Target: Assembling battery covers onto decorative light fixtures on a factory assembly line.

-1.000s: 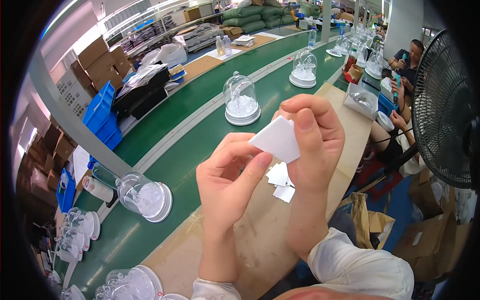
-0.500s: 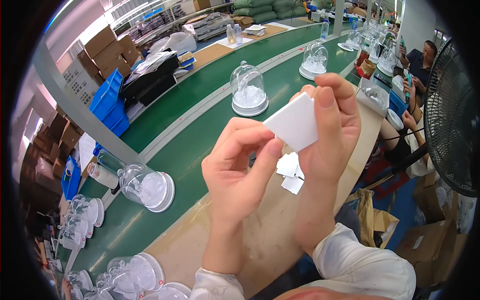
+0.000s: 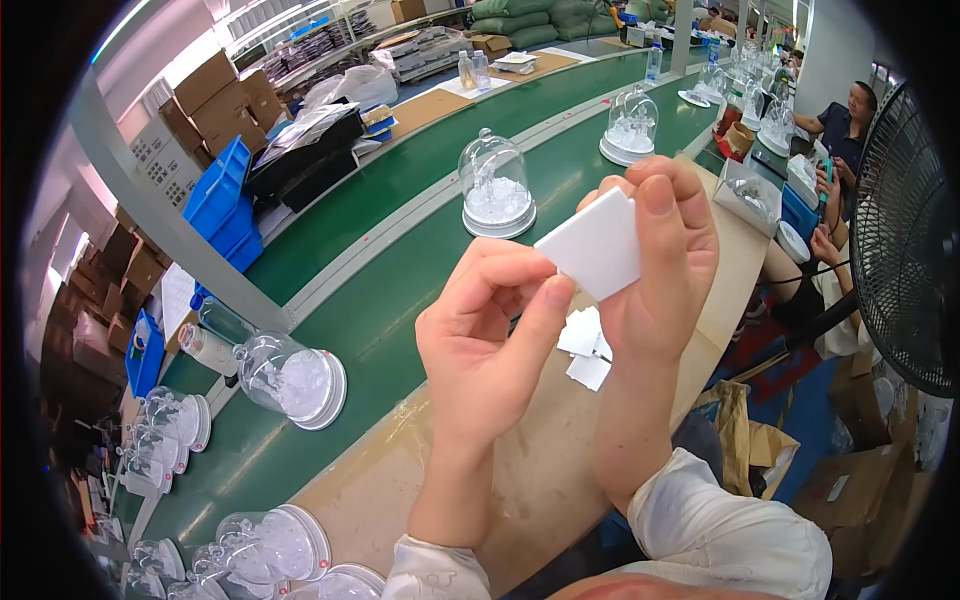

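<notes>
Worn on the head, the camera looks forward and down, with the left hand [image 3: 490, 345] and right hand [image 3: 665, 265] close before it. Its fisheye sweep reaches beyond the table [image 3: 540, 460] and green conveyor [image 3: 395, 335].

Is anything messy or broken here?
A little messy: the loose white pieces on the brown tabletop overlap at different angles instead of sitting in a neat stack. I can't see anything spilled or broken.

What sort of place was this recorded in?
Probably a factory assembly line: clear domes on white bases stand along a long green conveyor-like surface, with stacked cardboard boxes beyond.
</notes>
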`<state>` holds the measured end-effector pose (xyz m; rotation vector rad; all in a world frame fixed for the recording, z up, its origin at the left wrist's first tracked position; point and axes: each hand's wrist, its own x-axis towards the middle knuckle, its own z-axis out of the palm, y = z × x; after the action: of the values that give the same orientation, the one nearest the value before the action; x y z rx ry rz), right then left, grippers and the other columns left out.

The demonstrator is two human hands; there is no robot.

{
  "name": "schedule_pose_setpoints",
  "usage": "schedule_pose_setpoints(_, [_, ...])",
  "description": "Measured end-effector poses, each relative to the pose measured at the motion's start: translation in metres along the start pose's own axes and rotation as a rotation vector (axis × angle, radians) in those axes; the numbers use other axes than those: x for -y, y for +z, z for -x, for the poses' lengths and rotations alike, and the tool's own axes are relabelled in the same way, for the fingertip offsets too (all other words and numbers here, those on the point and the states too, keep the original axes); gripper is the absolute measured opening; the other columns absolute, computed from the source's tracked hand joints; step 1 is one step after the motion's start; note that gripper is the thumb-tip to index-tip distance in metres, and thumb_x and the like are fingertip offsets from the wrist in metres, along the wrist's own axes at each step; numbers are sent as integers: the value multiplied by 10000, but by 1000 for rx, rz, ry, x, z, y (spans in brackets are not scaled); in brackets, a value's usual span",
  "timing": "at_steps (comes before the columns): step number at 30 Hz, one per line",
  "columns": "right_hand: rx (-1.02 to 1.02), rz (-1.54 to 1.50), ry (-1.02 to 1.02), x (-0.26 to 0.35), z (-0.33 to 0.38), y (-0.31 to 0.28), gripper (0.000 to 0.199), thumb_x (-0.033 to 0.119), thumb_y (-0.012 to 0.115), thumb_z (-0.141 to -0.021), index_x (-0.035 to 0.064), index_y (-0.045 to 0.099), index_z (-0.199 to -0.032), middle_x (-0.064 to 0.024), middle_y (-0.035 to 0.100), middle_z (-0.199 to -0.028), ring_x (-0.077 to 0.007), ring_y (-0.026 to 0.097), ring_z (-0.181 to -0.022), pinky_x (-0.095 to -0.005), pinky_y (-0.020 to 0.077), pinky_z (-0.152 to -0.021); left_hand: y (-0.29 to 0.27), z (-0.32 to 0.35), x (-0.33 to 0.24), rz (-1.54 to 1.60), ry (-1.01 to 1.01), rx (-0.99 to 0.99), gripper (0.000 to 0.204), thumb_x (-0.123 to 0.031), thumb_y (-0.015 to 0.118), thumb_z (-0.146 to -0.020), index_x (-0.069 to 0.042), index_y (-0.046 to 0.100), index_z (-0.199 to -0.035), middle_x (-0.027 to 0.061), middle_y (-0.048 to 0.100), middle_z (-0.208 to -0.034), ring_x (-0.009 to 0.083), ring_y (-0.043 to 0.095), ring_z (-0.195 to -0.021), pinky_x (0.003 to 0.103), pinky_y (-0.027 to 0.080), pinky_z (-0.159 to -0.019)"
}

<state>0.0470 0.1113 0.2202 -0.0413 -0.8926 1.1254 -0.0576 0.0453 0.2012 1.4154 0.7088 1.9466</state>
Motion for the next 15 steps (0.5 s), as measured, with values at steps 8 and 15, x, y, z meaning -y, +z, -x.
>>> schedule_pose_setpoints(8, [144, 85, 95, 2, 3, -1, 255, 290, 651, -975, 35, 638, -965, -58, 641, -882, -156, 631, -792, -286, 512, -670, -4, -2, -3, 10, -62, -30, 101, 57, 660, -904, 61, 645, -1004, 56, 611, -995, 88, 587, -792, 225, 480, -695])
schedule_pose_setpoints(15, [173, -3, 50, 0, 1, 0, 214, 229, 678, -968, 15, 674, -961, -18, 677, -844, -42, 596, -695, -191, 455, -593, -4, -1, 0, 28, -62, -2, 130, 49, 651, -914, 61, 639, -1043, 59, 621, -1025, 83, 596, -793, 229, 488, -692])
